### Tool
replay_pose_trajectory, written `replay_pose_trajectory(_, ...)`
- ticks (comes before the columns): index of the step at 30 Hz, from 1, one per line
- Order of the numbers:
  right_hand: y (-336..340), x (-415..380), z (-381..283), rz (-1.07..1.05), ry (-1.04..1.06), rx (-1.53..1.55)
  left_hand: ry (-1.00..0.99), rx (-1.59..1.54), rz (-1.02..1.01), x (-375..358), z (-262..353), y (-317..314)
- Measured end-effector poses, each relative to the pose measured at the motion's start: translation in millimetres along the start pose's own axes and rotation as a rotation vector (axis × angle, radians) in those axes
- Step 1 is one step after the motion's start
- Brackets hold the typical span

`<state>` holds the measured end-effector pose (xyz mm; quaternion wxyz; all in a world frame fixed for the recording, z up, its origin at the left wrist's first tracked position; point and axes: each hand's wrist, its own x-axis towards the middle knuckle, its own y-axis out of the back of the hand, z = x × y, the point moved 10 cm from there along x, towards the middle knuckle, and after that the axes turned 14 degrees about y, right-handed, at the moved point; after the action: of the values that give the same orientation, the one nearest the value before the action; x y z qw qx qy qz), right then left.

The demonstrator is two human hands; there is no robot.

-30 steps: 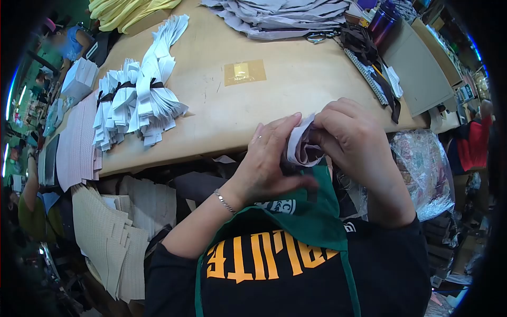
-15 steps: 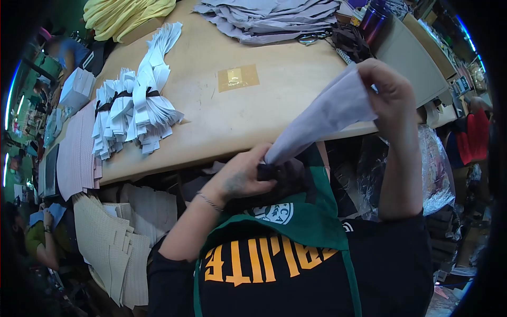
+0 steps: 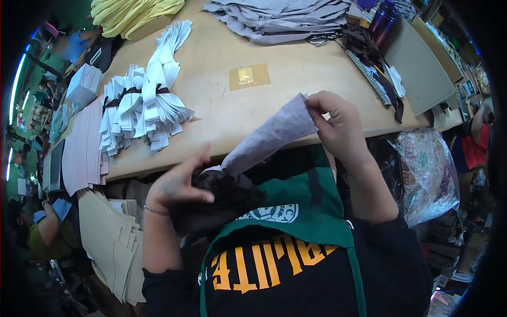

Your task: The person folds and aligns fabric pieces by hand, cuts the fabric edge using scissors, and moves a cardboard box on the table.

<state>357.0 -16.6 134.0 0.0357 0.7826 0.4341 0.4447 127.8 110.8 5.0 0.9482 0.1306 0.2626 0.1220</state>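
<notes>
The fingers of the right hand [image 3: 343, 124] are pinched shut on the upper corner of a pale grey cloth piece [image 3: 269, 138], holding it up over the near edge of the bench [image 3: 296, 84]. The left hand [image 3: 177, 185] is closed loosely on a dark bundle [image 3: 224, 198] at the cloth's lower end, thumb out and forefinger raised, just below the bench's near edge and against the green apron [image 3: 311, 211].

The step in hand looks like drawing one piece clear of the bundle; the next move probably calls for the left fingers to let the lower end slip free while the right keeps its pinch.

The cloth is thin and limp, stretched into a long slanting strip with soft creases. More grey pieces [image 3: 280, 18] are stacked at the far edge, and tied white strips [image 3: 142, 105] lie toward the left edge.
</notes>
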Motion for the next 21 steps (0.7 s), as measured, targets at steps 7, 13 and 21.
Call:
replay_pose_trajectory(7, 15.3, 31.9, -68.9, -0.126, 0.192, -0.086, -0.352, 0.151, 0.403, 9.9, 127.7, -31.1)
replay_pose_trajectory(13, 23.5, 25.0, -45.3, -0.028, 0.089, 0.170, -0.442, -0.213, 0.343, 24.4, 84.8, -35.0)
replay_pose_trajectory(21, 7.1, 35.2, -90.2, -0.172, 0.317, -0.022, -0.478, -0.235, 0.358, 23.1, 82.5, -32.8)
